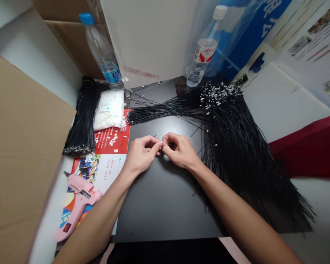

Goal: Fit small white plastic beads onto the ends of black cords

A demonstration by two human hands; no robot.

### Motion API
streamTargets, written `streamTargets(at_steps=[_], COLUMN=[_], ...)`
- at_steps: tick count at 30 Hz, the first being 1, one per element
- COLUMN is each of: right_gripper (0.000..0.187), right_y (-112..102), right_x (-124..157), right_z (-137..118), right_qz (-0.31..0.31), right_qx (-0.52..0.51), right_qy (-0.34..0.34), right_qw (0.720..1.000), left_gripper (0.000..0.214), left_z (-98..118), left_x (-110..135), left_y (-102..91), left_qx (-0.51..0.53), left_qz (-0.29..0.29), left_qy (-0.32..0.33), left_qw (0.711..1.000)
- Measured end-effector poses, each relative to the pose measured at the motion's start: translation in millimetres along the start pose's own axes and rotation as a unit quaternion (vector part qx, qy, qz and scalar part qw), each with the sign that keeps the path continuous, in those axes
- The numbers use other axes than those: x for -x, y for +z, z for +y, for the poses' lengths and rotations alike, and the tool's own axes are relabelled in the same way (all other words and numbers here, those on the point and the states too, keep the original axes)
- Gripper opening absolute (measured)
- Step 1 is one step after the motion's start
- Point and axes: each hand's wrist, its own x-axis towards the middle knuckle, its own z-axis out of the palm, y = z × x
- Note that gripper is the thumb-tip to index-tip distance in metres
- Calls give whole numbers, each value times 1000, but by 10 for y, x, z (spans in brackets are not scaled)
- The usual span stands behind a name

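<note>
My left hand [140,152] and my right hand [179,149] meet fingertip to fingertip over the black mat [165,198]. Both are pinched shut around a tiny white clip [161,143] and a thin black cord whose end sticks up just left of the fingers. A big fan of black cords with white clips [236,146] lies to the right of my right hand. A narrower bunch of black cords [165,108] points left behind my hands.
At the left lie a tied black cord bundle [82,121], a bag of white clips [110,109], loose clips on a red printed sheet [110,141] and a pink glue gun [78,205]. Two water bottles [103,51] [205,46] stand at the back. A cardboard panel [19,154] borders the left.
</note>
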Motion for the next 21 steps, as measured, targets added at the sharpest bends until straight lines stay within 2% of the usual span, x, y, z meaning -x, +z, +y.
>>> streamTargets(at_steps=[13,21], right_gripper=[12,14], right_y=[1,-71], right_x=[-3,-5], right_z=[-4,9], right_qz=[-3,-6], right_qx=[-19,-43], right_qy=[10,-17], right_qw=[1000,999], left_gripper=[20,24], left_z=[-3,21], left_x=[-12,-50], left_y=[-8,-54], left_qx=[13,103], left_qz=[1,-20], left_qy=[5,-18], left_qw=[1000,994])
